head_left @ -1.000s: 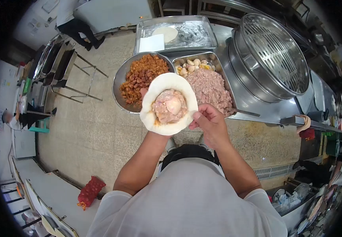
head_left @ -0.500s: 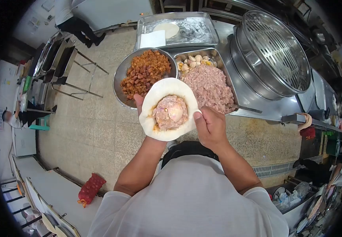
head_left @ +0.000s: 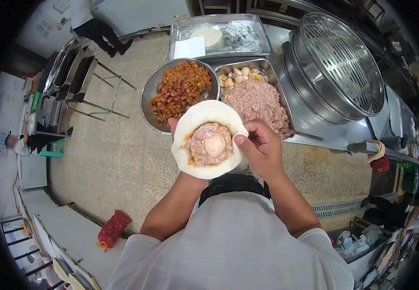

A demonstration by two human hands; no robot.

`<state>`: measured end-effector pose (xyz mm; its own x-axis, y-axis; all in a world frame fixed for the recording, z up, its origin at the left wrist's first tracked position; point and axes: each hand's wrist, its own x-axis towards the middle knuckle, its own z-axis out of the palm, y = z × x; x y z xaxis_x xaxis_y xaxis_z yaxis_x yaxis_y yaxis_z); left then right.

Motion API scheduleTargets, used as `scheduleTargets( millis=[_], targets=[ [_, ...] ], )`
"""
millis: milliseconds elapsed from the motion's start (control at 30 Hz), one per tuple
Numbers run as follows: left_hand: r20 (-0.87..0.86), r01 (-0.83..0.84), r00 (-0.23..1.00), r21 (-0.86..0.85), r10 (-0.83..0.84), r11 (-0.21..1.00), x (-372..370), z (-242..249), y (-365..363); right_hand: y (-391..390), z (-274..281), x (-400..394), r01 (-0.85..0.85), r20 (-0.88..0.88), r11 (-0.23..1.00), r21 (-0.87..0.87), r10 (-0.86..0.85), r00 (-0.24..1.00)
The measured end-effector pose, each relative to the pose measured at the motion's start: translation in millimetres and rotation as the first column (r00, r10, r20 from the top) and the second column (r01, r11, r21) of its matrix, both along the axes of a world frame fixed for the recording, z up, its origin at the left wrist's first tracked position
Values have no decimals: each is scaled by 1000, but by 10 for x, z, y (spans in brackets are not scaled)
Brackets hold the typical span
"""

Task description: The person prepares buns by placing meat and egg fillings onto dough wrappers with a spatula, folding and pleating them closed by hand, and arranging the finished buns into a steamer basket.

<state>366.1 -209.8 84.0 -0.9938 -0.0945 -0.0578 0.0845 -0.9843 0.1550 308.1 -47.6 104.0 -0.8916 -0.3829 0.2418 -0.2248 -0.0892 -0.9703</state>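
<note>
A round, pale dough wrapper (head_left: 183,125) is held up in front of me. At its middle sits a mound of pink minced meat (head_left: 197,147) with a pale, egg-like piece (head_left: 214,145) on top and orange-brown filling around its edge. My left hand (head_left: 191,180) supports the wrapper from below; its thumb shows at the left rim and the other fingers are hidden. The right rim is pinched between the thumb and fingers of my right hand (head_left: 264,150). Just beyond are a round metal bowl of orange-brown filling (head_left: 183,89) and a rectangular pan of minced meat (head_left: 255,99).
Pale, egg-like pieces (head_left: 241,75) lie in the meat pan, with a metal utensil handle (head_left: 308,136) over its edge. Behind stands a floured tray (head_left: 241,41) with another wrapper (head_left: 207,36). A large steamer (head_left: 337,67) stands right. A red net sack (head_left: 114,229) lies lower left. Other people are farther off.
The wrapper sits slightly lower in view. My right hand has shifted its pinch a little up the right rim, and its fingers are more curled. The view has moved slightly.
</note>
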Motion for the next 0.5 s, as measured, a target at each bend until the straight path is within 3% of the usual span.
scheduleTargets(
  millis=[67, 133, 367, 433, 500],
  targets=[
    [27, -3, 1000, -14, 3, 1000, -20, 26, -4, 35, 9, -24, 3, 27, 999, 40, -4, 1000],
    [-37, 40, 999, 20, -39, 999, -45, -6, 5, 102, 42, -50, 76, -325, 971, 225, 1, 946],
    [-69, 74, 995, 64, -70, 995, -93, 86, 56, 164, 210, -99, 94, -293, 971, 221, -26, 956],
    [-74, 94, 993, 55, -90, 994, -99, 125, 75, 106, 281, -98, 80, -140, 992, 93, -67, 988],
    [-55, 102, 994, 55, -99, 993, -102, 100, 85, 104, 176, -162, 23, -104, 999, 47, -18, 994]
  ],
)
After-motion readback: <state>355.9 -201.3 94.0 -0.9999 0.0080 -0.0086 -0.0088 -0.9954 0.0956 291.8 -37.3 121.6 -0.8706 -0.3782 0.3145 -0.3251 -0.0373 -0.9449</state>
